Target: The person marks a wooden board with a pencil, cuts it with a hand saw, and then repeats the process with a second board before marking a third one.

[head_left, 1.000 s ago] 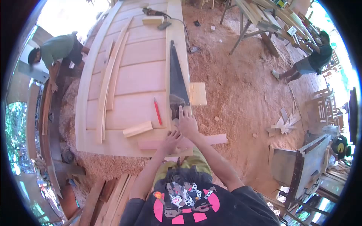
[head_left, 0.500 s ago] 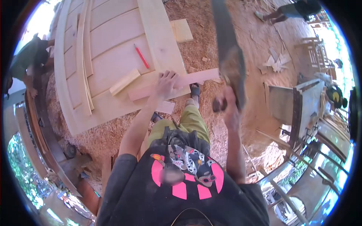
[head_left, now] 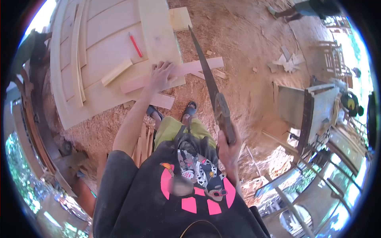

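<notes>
My left hand (head_left: 162,75) presses down on a narrow wooden board (head_left: 204,64), its fingers curled over the top. The board lies across the corner of a large panelled wooden door (head_left: 158,37), and its right end juts out past the door's edge. In my right hand (head_left: 229,150) is the handle of a handsaw (head_left: 210,79). Its blade points up and away, overlapping the board's overhanging part in this view. On the door, a red pencil (head_left: 135,45) and a short wood strip (head_left: 117,72) lie near my left hand.
Long thin strips (head_left: 77,55) rest along the door. A wood block (head_left: 180,18) shows beyond its edge. Sawdust covers the ground, with a pile of offcuts (head_left: 287,61) to the right. One person (head_left: 33,51) is at the left, another (head_left: 309,8) at the upper right.
The saw has come down and back toward my body, and its whole blade now shows. My left hand stays on the board. The view has shifted, so the door appears further left and higher.
</notes>
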A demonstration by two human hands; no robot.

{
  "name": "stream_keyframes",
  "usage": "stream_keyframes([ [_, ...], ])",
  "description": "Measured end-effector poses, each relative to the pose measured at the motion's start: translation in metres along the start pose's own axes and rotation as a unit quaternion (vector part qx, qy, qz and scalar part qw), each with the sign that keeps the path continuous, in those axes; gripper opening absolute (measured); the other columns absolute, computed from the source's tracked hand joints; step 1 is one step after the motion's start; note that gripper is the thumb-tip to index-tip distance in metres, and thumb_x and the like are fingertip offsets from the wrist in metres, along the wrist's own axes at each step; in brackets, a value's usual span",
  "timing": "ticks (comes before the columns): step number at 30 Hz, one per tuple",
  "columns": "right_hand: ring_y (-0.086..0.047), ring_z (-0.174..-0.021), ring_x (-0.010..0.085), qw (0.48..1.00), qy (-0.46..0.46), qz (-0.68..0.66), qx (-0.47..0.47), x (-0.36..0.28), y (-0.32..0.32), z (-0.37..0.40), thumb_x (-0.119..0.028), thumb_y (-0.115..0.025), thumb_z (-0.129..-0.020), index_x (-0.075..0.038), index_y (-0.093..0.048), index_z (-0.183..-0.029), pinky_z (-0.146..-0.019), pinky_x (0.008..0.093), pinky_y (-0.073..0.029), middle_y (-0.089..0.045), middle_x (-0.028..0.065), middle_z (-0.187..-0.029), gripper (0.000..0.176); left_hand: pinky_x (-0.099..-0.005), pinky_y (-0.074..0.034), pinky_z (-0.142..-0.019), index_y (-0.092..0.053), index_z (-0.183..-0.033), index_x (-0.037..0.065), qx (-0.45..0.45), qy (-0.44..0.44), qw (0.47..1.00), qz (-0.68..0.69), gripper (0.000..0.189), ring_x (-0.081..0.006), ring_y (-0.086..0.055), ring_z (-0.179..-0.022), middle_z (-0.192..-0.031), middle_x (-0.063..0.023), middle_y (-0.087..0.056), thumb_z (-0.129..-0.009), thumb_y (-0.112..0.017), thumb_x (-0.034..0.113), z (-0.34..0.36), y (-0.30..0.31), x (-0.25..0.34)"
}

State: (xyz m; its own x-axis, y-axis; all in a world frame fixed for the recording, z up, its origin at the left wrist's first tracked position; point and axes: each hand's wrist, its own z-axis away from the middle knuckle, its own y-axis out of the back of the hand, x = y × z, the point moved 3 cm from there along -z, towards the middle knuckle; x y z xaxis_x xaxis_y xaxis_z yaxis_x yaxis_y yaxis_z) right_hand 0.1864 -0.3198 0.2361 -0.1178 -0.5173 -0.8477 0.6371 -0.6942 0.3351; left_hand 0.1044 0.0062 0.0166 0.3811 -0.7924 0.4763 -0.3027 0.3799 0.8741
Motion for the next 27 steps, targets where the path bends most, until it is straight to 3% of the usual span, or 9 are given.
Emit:
stream_keyframes([
  [1,-0.067,-0.115,0.0202,1.000,0.013,0.007,-0.011,-0.002,0.002,-0.002,-0.007,-0.064,-0.097,0.005,-0.054,-0.143,-0.099,0.0334,-0.050,-0.072,0.0165,-0.120,0.049,-0.0504,-0.039,-0.102,-0.061,-0.131,0.015,0.003,0.013,1.000,-0.001,0.057,-0.0288,-0.054,-0.125,-0.132,-0.0058,-0.060,-0.080,-0.080,0.032,-0.003,0.001,0.001],
  [10,-0.071,-0.103,0.0190,0.997,0.037,0.047,-0.048,-0.015,0.002,0.007,-0.009,-0.064,-0.097,0.002,-0.053,-0.146,-0.089,0.0335,-0.054,-0.074,0.0187,-0.113,0.051,-0.0500,-0.038,-0.100,-0.062,-0.128,0.017,0.044,0.035,0.998,0.014,0.057,-0.0264,-0.055,-0.123,-0.129,-0.0017,-0.061,-0.076,-0.084,0.026,-0.007,-0.008,0.011],
  [13,-0.068,-0.107,0.0188,0.997,0.006,0.038,-0.064,-0.019,-0.005,0.008,-0.008,-0.063,-0.098,0.003,-0.053,-0.146,-0.093,0.0331,-0.052,-0.072,0.0173,-0.118,0.050,-0.0500,-0.036,-0.100,-0.065,-0.123,0.017,0.033,0.064,0.997,-0.018,0.052,-0.0254,-0.055,-0.122,-0.127,-0.0023,-0.062,-0.077,-0.083,0.035,-0.015,-0.007,0.009],
  [15,-0.064,-0.113,0.0185,0.996,-0.008,0.034,-0.077,-0.022,-0.007,0.008,-0.006,-0.062,-0.098,0.006,-0.053,-0.145,-0.099,0.0323,-0.050,-0.070,0.0156,-0.123,0.049,-0.0493,-0.035,-0.099,-0.071,-0.109,0.017,-0.001,0.180,0.984,0.012,0.044,-0.0245,-0.056,-0.120,-0.119,-0.0020,-0.065,-0.081,-0.079,0.051,-0.026,-0.013,0.008],
  [16,-0.065,-0.113,0.0185,0.996,-0.010,0.040,-0.078,-0.023,-0.007,0.008,-0.006,-0.062,-0.098,0.005,-0.053,-0.145,-0.099,0.0327,-0.050,-0.070,0.0160,-0.122,0.049,-0.0493,-0.035,-0.099,-0.071,-0.109,0.017,-0.002,0.181,0.983,0.012,0.044,-0.0245,-0.056,-0.120,-0.119,-0.0020,-0.065,-0.081,-0.079,0.051,-0.034,-0.012,0.013],
  [18,-0.065,-0.113,0.0186,0.996,-0.012,0.047,-0.079,-0.021,-0.010,0.008,-0.007,-0.063,-0.098,0.005,-0.053,-0.145,-0.099,0.0330,-0.050,-0.070,0.0164,-0.122,0.049,-0.0500,-0.036,-0.100,-0.073,-0.088,0.016,0.028,0.313,0.949,0.035,0.051,-0.0245,-0.061,-0.113,-0.100,-0.0002,-0.071,-0.082,-0.075,0.067,-0.045,-0.016,0.012],
  [20,-0.074,-0.109,0.0316,0.991,0.045,0.089,-0.089,-0.017,-0.011,0.009,-0.011,-0.064,-0.098,0.000,-0.046,-0.151,-0.089,0.0395,-0.056,-0.073,0.0260,-0.115,0.057,-0.0488,-0.036,-0.099,-0.072,-0.082,0.016,0.067,0.310,0.949,0.001,0.053,-0.0243,-0.063,-0.109,-0.091,0.0001,-0.071,-0.081,-0.075,0.070,-0.047,-0.026,0.013],
  [21,-0.074,-0.109,0.0316,0.990,0.043,0.093,-0.092,-0.016,-0.012,0.009,-0.011,-0.064,-0.098,0.000,-0.046,-0.151,-0.089,0.0395,-0.056,-0.073,0.0260,-0.115,0.057,-0.0477,-0.036,-0.098,-0.071,-0.075,0.016,0.108,0.306,0.945,-0.033,0.056,-0.0241,-0.064,-0.105,-0.082,0.0003,-0.071,-0.079,-0.075,0.072,-0.047,-0.030,0.013],
  [27,-0.074,-0.109,0.0367,0.989,0.080,0.085,-0.086,-0.016,-0.013,0.013,-0.012,-0.063,-0.098,-0.003,-0.045,-0.153,-0.088,0.0411,-0.057,-0.072,0.0284,-0.116,0.059,-0.0445,-0.040,-0.092,-0.072,-0.075,0.016,0.119,0.292,0.949,0.000,0.056,-0.0240,-0.066,-0.098,-0.082,-0.0012,-0.072,-0.076,-0.078,0.072,-0.046,-0.043,0.004],
])
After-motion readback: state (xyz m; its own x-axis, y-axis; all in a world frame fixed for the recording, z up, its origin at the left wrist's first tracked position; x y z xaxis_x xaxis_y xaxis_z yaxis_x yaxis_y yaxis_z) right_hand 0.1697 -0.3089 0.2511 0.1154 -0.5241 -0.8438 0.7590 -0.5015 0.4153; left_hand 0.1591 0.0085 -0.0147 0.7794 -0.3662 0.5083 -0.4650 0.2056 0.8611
